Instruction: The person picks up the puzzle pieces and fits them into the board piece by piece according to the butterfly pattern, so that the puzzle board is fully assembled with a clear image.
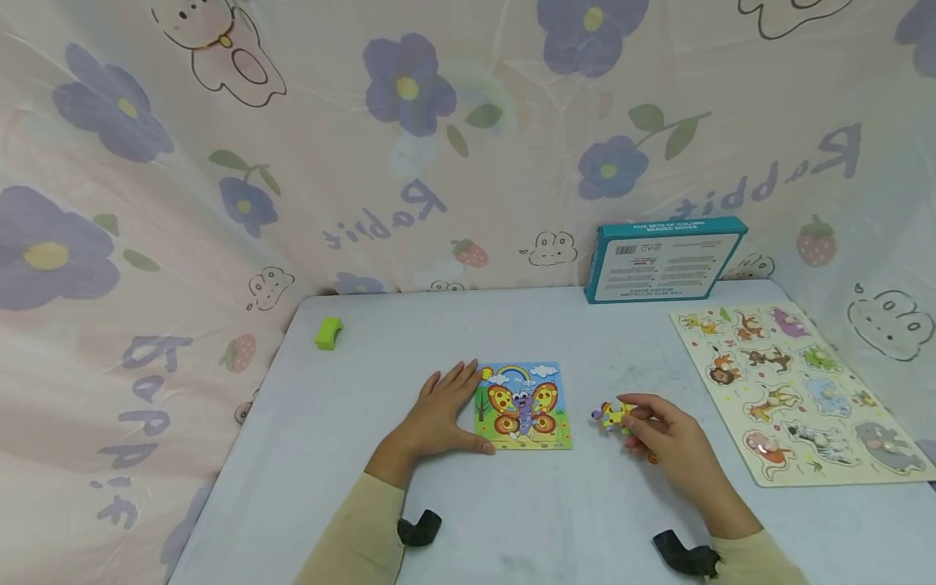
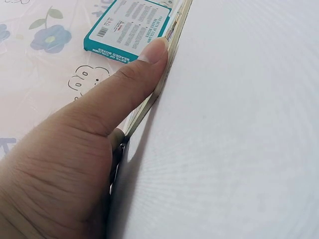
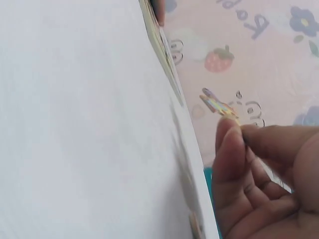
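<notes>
A square butterfly puzzle (image 1: 522,406) lies flat near the middle of the table. My left hand (image 1: 440,410) rests along its left side, fingers straight and thumb touching the lower left corner; in the left wrist view, the thumb (image 2: 124,84) presses the board's edge. To the right of the puzzle, my right hand (image 1: 673,443) pinches a small flat puzzle piece (image 1: 608,415) in yellow, purple and blue. The right wrist view shows this piece (image 3: 219,105) raised off the table between thumb and fingertips. Partly hidden under the right hand lies a small orange-brown piece (image 1: 653,458).
An animal puzzle board (image 1: 790,325) lies at the right, with several animal pieces in it. Behind it stands a teal and white box (image 1: 661,264) against the patterned cloth (image 1: 497,187). A green arched block (image 1: 329,333) sits at the table's far left.
</notes>
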`<state>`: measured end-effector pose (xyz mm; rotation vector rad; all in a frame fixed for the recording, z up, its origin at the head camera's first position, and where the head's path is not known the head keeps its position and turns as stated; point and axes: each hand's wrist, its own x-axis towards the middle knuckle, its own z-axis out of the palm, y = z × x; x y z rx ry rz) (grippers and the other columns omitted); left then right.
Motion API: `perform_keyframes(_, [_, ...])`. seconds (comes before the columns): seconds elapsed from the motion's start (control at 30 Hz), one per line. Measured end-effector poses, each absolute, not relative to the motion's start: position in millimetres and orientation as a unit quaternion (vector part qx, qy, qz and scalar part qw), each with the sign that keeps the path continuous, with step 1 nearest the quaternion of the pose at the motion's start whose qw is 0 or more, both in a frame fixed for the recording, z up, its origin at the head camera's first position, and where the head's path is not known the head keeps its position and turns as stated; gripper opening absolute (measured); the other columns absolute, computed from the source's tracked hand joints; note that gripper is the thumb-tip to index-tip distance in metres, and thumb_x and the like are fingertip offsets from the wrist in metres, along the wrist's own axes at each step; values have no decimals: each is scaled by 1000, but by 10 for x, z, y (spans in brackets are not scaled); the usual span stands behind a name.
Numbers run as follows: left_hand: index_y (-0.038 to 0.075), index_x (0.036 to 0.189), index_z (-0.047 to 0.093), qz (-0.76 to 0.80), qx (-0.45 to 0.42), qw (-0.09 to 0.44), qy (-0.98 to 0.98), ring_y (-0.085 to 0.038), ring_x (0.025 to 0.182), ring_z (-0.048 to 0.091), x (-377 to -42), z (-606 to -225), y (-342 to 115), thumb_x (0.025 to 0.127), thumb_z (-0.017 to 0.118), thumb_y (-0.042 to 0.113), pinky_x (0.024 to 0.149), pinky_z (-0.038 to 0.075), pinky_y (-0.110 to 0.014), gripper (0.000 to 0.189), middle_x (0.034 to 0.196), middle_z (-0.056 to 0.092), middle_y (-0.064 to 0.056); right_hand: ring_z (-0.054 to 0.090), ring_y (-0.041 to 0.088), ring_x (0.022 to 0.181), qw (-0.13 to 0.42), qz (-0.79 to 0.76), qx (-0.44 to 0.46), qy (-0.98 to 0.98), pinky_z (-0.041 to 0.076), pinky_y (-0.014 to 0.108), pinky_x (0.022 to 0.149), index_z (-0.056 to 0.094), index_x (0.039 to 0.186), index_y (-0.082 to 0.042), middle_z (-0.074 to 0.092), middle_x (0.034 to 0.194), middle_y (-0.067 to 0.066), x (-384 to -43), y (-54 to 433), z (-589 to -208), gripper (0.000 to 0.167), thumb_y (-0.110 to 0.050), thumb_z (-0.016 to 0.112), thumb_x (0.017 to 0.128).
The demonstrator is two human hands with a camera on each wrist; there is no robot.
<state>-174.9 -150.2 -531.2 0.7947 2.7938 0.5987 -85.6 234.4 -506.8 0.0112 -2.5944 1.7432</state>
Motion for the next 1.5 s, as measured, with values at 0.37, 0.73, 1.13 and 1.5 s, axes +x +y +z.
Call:
perform_keyframes(0.37, [17, 175, 23, 202, 265, 91, 938, -17, 166, 1, -1734, -5288, -1503, 74, 82, 83, 130, -3, -49, 135, 181, 8, 6, 76, 24, 83, -11, 631, 35, -775, 65, 33, 72, 63, 138, 7, 63, 108, 21, -916, 2008, -5173, 32, 2, 67, 107])
perform_keyframes(0.73, [17, 175, 22, 205, 265, 89, 938, -17, 166, 2, -1743, -5294, -1515, 74, 83, 82, 130, -2, -50, 135, 182, 9, 5, 76, 26, 88, -30, 661, 39, -749, 66, 35, 78, 64, 140, 5, 62, 109, 23, -1055, 1800, -5236, 33, 1, 66, 108])
perform_keyframes(1.13, [15, 175, 24, 215, 273, 91, 933, -19, 166, 3, -1746, -5299, -1513, 74, 84, 81, 130, -2, -51, 135, 182, 10, 3, 76, 26, 92, -46, 667, 13, -744, 65, 34, 81, 61, 147, 7, 64, 114, 24, -1261, 1650, -5223, 38, 3, 62, 109])
perform_keyframes(1.5, [14, 175, 24, 211, 273, 93, 934, -18, 166, 2, -1750, -5293, -1510, 74, 84, 81, 130, -3, -50, 134, 182, 9, 4, 74, 28, 93, -66, 670, -3, -740, 65, 35, 81, 61, 147, 8, 63, 116, 22, -1341, 1537, -5203, 38, 4, 62, 109])
